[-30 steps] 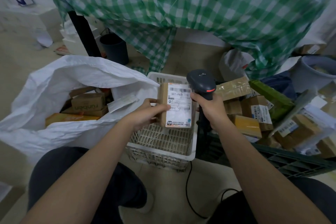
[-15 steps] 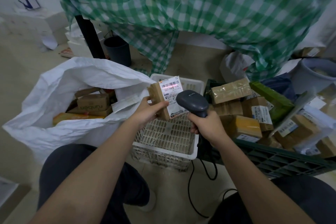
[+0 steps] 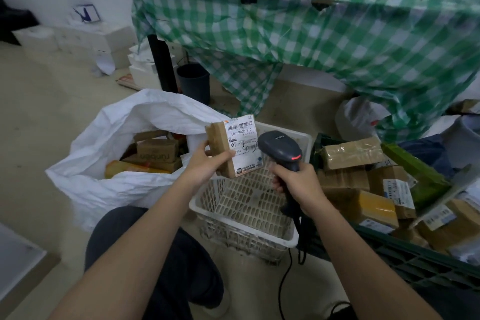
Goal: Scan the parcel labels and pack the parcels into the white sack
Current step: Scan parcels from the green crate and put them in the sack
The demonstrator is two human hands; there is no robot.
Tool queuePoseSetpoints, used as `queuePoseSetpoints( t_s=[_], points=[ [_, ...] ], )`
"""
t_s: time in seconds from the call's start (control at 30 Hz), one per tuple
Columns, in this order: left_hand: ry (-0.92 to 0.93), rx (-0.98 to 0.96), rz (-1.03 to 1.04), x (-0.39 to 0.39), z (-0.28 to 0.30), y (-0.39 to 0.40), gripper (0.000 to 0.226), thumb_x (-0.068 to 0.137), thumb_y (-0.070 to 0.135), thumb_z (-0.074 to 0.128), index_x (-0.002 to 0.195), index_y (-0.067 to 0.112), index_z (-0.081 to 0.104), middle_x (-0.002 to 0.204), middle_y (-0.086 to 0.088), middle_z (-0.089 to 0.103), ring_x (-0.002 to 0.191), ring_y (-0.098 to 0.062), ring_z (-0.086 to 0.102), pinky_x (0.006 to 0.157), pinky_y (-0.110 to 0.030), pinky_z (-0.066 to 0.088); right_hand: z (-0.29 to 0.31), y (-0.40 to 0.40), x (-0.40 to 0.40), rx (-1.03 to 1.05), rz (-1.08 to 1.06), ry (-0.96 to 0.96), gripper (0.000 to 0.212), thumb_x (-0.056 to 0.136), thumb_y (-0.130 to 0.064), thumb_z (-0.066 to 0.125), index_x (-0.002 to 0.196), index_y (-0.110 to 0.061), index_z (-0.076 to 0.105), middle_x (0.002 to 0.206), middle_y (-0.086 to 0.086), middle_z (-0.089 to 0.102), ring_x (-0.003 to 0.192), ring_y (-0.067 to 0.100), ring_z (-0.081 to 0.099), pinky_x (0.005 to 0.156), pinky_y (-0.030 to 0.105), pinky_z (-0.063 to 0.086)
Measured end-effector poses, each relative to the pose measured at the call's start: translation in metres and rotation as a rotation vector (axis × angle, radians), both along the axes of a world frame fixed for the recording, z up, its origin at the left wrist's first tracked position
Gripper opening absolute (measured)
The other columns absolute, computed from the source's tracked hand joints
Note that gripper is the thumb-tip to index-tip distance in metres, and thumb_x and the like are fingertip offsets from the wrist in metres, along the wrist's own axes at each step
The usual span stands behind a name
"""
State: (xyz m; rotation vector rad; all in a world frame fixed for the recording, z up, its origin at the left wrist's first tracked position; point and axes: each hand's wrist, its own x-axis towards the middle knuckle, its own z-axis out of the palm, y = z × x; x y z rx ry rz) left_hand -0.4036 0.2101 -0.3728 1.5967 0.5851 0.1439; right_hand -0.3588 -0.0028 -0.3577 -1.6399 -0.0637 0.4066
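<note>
Above white basket (image 3: 207,209), parcel (image 3: 228,149) is gripped by left hand (image 3: 205,161), label tilted toward scanner (image 3: 281,148) for reading. Scanner handle is clasped by right hand (image 3: 298,182). White sack (image 3: 109,187) is kept open at left, near, for packing.

Parcel (image 3: 220,149): brown cardboard under glossy tape, smooth white paper label.
Scanner (image 3: 281,149): matt dark grey plastic.
Sack (image 3: 104,184): white woven plastic, crinkled.
Basket (image 3: 246,202): white perforated plastic, scuffed.
Crate (image 3: 420,265): dark green plastic lattice.
Tablecloth (image 3: 337,41): glossy green-checked sheet.
</note>
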Motion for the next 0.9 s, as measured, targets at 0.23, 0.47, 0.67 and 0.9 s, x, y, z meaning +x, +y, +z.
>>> queuePoseSetpoints(
  t_s=[0.23,0.47,0.67,0.9],
  points=[
    [0.098,0.728,0.109,-0.003,0.02,0.11,0.092,0.075,0.048,0.075,0.148,0.025,0.024,0.148,-0.002,0.038,0.132,-0.023,0.039,0.105,-0.047,0.04,-0.006,0.069,0.025,0.011,-0.006,0.005,0.007,0.082,-0.007,0.071,0.083,-0.002,0.066,0.057,0.005,0.059,0.048,0.015,0.052,0.053,0.031,0.044],
    [0.191,0.873,-0.02,0.033,0.011,0.09,0.063,0.092,0.027,0.063,0.147,0.018,0.035,0.15,-0.008,0.037,0.13,-0.03,0.044,0.103,-0.044,0.04,-0.039,0.034,0.032,-0.033,-0.054,0.131,0.01,0.084,-0.008,0.07,0.081,-0.002,0.063,0.066,0.013,0.059,0.056,0.021,0.055,0.054,0.03,0.048],
    [0.018,0.754,-0.308,0.081,-0.016,-0.029,0.035,0.095,0.024,0.058,0.128,0.012,0.058,0.128,-0.006,0.06,0.117,-0.026,0.056,0.097,-0.037,0.045,-0.068,-0.075,0.023,-0.039,-0.297,0.16,0.008,0.086,-0.007,0.069,0.088,-0.001,0.064,0.068,0.012,0.062,0.065,0.023,0.061,0.064,0.036,0.053],
    [0.019,0.731,-0.669,0.128,-0.062,-0.196,0.045,0.09,0.04,0.063,0.13,0.022,0.056,0.132,0.001,0.054,0.118,-0.017,0.052,0.091,-0.029,0.043,-0.093,-0.179,0.025,-0.074,-0.669,0.216,0.009,0.088,-0.012,0.065,0.083,-0.006,0.06,0.077,0.018,0.062,0.073,0.03,0.057,0.065,0.04,0.045]
  ],
)
